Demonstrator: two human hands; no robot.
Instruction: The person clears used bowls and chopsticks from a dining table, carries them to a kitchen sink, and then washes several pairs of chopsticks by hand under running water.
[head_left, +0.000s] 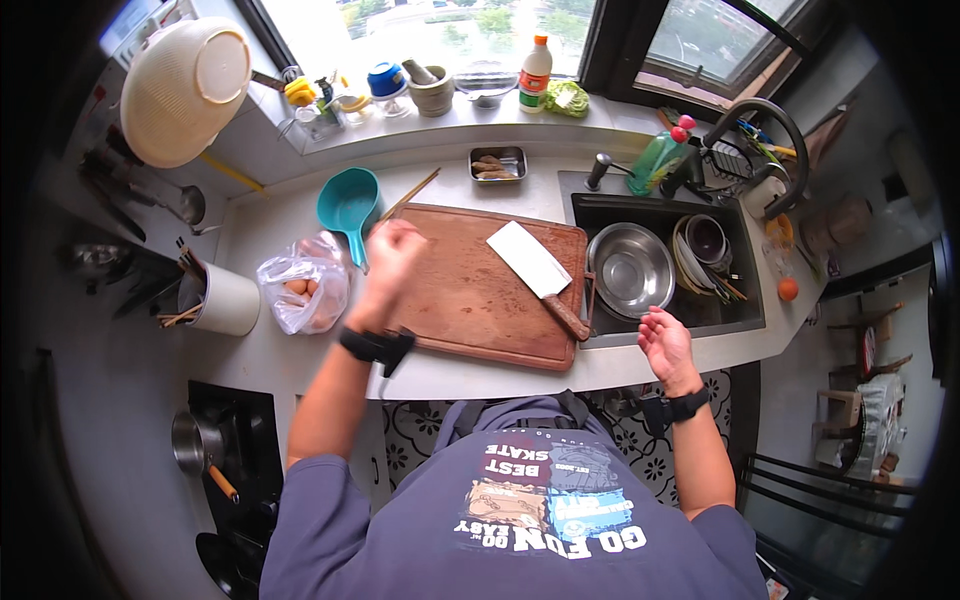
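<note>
My left hand (391, 261) is blurred over the left edge of a wooden cutting board (457, 300). Its fingers look curled, and whether they grip anything cannot be made out. Just left of it is the handle of a teal plastic ladle (349, 196). Wooden chopsticks (415, 192) lie behind the fingers. A cleaver (531, 261) with a wooden handle rests flat on the board's right half. My right hand (666, 346), loosely bent and holding nothing, hovers by the sink's front edge. Left of the board sits a clear plastic bag of eggs (304, 289).
The dark sink (679, 319) contains a steel basin (631, 270) and stacked bowls (705, 240). Behind the board stands a small metal tray (498, 178) with brown pieces. A chopstick holder (225, 300) is at left, above a stove with a steel pot (193, 442). A black faucet (795, 142) arches at right.
</note>
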